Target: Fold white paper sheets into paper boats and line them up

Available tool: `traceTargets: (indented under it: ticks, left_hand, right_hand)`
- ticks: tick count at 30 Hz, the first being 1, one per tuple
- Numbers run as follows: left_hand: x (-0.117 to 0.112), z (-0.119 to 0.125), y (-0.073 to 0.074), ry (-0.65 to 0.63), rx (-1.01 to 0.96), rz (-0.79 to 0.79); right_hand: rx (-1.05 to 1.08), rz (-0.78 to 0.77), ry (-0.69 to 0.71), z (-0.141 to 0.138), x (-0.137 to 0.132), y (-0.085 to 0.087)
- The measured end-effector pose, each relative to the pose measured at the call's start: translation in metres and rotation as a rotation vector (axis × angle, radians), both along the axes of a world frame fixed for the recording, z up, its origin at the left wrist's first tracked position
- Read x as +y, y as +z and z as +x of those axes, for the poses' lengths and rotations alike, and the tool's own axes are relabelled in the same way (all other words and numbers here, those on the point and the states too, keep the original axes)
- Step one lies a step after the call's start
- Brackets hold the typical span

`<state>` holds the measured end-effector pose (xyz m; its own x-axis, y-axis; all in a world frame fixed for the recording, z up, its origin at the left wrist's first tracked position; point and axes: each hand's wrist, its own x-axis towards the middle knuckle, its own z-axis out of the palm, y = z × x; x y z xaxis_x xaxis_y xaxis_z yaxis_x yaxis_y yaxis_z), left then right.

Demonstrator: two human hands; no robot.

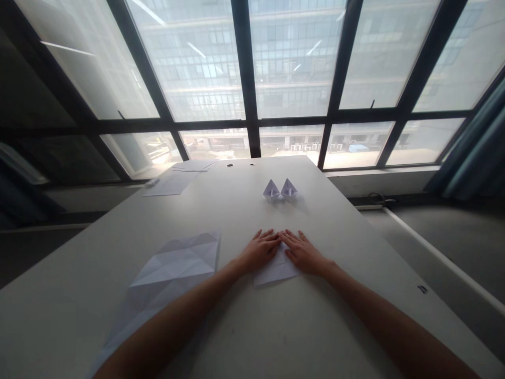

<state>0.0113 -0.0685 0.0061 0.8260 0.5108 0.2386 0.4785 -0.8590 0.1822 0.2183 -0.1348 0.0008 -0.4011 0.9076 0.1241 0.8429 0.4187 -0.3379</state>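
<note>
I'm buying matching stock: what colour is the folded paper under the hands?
White; the folded paper shows best in the head view.

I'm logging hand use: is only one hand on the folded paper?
No, the left hand and the right hand both lie on the folded paper.

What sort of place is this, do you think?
Probably an office or workroom: a long white table stands before tall, dark-framed glass windows, with blue-grey fabric curtains at both sides and a pale, many-windowed building outside.
</note>
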Motion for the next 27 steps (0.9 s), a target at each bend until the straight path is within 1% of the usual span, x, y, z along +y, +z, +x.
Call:
traceTargets:
  ticks: [6, 11, 16, 21, 27]
  left_hand:
    - [-0.0011, -0.0028, -0.0010, -0.001, 0.106, 0.002]
    - [-0.0020, -0.0034, 0.0005, -0.009, 0.146, -0.008]
    - [-0.0015, -0.0032, -0.0005, -0.016, 0.131, -0.007]
    - [-0.0005, -0.0038, -0.0018, -0.014, 0.130, -0.002]
    - [-0.0009, -0.0035, -0.0010, -0.010, 0.116, -0.001]
  right_hand:
    - [0.019, 0.043, -0.055, -0.0024, -0.0015, -0.0005]
    - [0.010, 0.036, -0.033, -0.0028, -0.0028, 0.0002]
    - [-0.056, 0.020, -0.030, -0.0033, -0.0027, 0.0006]
    - [-0.107, 0.014, -0.134, -0.0047, -0.0020, -0.0019]
    - [-0.121, -0.008, -0.221, -0.0013, -0.0002, -0.0048]
